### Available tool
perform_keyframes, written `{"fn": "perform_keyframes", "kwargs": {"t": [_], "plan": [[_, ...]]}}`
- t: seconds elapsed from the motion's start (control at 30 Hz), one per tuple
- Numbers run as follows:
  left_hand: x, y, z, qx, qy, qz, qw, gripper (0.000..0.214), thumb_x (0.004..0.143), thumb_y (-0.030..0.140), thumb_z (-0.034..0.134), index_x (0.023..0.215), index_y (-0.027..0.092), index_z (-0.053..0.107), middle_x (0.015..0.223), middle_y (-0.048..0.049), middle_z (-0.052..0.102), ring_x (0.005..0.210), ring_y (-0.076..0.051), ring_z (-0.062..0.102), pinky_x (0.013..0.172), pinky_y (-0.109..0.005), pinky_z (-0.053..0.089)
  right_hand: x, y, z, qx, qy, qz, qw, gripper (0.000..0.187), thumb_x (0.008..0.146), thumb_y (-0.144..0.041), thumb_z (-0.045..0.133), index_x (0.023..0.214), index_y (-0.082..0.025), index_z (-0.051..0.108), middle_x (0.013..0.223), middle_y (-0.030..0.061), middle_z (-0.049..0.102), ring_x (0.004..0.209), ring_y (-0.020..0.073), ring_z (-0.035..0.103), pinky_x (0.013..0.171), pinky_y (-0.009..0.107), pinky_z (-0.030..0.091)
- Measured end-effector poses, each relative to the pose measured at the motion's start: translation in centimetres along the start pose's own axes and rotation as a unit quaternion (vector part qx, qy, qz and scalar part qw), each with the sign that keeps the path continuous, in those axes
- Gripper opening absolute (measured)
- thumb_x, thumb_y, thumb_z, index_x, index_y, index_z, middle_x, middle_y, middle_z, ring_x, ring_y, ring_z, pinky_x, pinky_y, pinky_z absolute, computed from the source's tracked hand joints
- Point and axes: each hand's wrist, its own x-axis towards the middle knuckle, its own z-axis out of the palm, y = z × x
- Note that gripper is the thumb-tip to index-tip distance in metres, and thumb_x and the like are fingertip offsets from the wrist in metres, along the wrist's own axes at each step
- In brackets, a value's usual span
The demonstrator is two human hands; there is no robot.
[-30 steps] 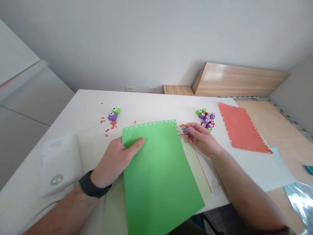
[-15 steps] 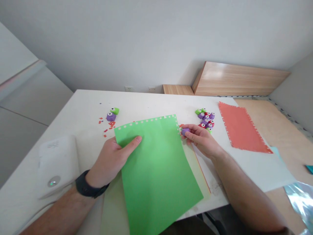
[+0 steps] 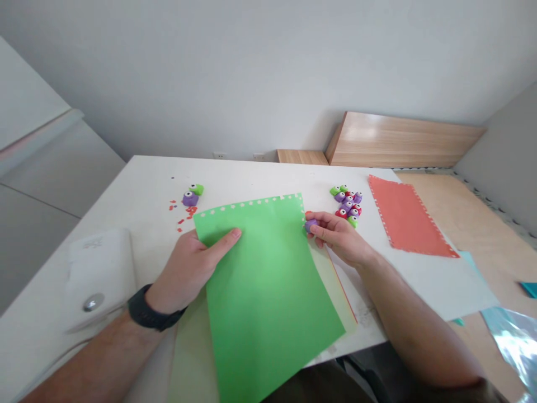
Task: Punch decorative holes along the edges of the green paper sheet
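A green sheet of paper (image 3: 272, 296), with small punched holes along its top edge and upper right side, is in my left hand (image 3: 193, 266). The thumb lies on top of the sheet and the fingers are hidden beneath it. My right hand (image 3: 338, 235) pinches a small purple craft hole punch (image 3: 311, 225) at the paper's right edge, just under the upper corner. Whether the edge sits inside the punch's slot I cannot make out. Small red paper bits (image 3: 309, 212) show just behind the punch.
Several punches (image 3: 347, 204) with eyes cluster at the right; a purple punch (image 3: 190, 198) and a green one (image 3: 198, 188) stand at the left among red scraps (image 3: 191, 211). A punched red sheet (image 3: 409, 215) lies right. A white device (image 3: 100, 274) sits left on the white table (image 3: 235, 173).
The view has shifted slightly. The purple punch and the green sheet's right edge have come closer together. Both hands keep their grips.
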Motion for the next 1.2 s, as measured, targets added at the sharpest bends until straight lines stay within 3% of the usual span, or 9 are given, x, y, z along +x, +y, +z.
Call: {"fn": "perform_keyframes", "kwargs": {"t": [0.17, 0.7, 1.2], "plan": [[-0.03, 0.09, -0.08, 0.002, -0.002, 0.002, 1.0, 0.045, 0.079, 0.053, 0.084, 0.116, 0.027, 0.081, 0.122, -0.0068, 0.081, 0.113, -0.037, 0.075, 0.101, -0.051, 0.061, -0.09, -0.1, 0.31, 0.01, -0.006, 0.003, 1.0, 0.038, 0.086, -0.042, 0.087, 0.118, -0.025, 0.076, 0.088, 0.0005, 0.062, 0.068, 0.0112, 0.05, 0.061, 0.027, 0.04], [-0.11, -0.19, 0.36, -0.038, 0.003, -0.004, 0.999, 0.052, 0.077, 0.056, 0.084, 0.119, 0.026, 0.08, 0.122, -0.0081, 0.081, 0.11, -0.038, 0.076, 0.096, -0.052, 0.064, -0.17, 0.09, 0.37, 0.006, 0.008, -0.002, 1.0, 0.038, 0.085, -0.041, 0.088, 0.118, -0.026, 0.077, 0.091, 0.0024, 0.064, 0.074, 0.0133, 0.051, 0.062, 0.027, 0.039], [-0.14, -0.34, 0.7, -0.054, 0.031, -0.022, 0.998, 0.056, 0.073, 0.058, 0.085, 0.118, 0.026, 0.081, 0.11, -0.0075, 0.084, 0.104, -0.039, 0.078, 0.089, -0.053, 0.067, -0.28, -0.31, 0.68, 0.011, 0.014, -0.007, 1.0, 0.038, 0.082, -0.038, 0.089, 0.115, -0.024, 0.078, 0.089, 0.0015, 0.064, 0.075, 0.0135, 0.052, 0.063, 0.027, 0.041]]}}
